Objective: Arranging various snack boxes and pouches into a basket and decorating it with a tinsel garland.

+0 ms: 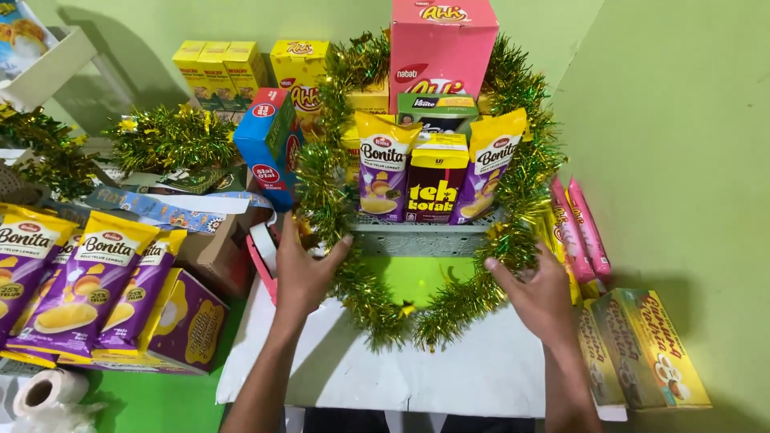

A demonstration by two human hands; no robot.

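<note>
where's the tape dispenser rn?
Head view, left of centre: the pink tape dispenser sits at the white board's left edge, just left of the left hand, beside a brown cardboard box.

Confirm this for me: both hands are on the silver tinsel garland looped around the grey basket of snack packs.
Not quite: the tinsel garland is green and gold, not silver. The head view shows the left hand and right hand both on it, looped around the grey basket.
</note>
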